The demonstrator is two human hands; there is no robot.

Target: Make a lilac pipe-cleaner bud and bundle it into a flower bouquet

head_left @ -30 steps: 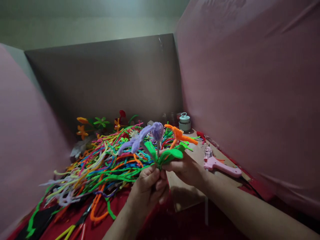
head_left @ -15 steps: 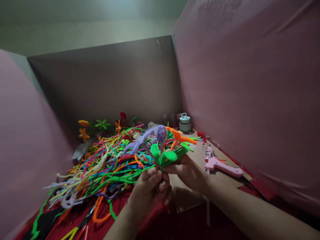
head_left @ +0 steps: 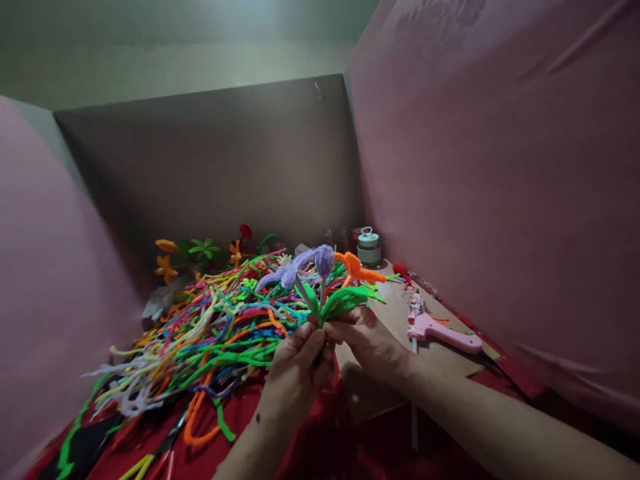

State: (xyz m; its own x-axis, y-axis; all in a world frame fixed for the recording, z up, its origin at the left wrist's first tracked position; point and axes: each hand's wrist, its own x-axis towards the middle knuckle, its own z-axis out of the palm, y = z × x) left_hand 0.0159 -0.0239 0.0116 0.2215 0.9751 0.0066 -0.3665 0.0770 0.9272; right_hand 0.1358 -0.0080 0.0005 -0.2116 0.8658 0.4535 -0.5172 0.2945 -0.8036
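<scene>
Both hands meet at the stem of a pipe-cleaner flower [head_left: 323, 263] with a fuzzy purple head and bright green leaves [head_left: 340, 301]. My left hand [head_left: 297, 370] pinches the stem from below, fingers closed. From the right, my right hand [head_left: 367, 340] grips the base of the green leaves with its fingers curled. The flower stands upright above a big pile of loose pipe cleaners [head_left: 210, 327] in many colours.
A pink glue gun [head_left: 440, 331] lies on a brown cardboard sheet [head_left: 395, 303] to the right. A small round pot [head_left: 369, 247] stands at the back. Finished orange and green flowers [head_left: 187, 253] sit at the back left. Pink and grey panels wall in the red-covered table [head_left: 330, 447].
The flower has been turned slightly in my hands; its green leaves are now bunched closer and more upright. Both hands kept hold of the stem and shifted a little upward.
</scene>
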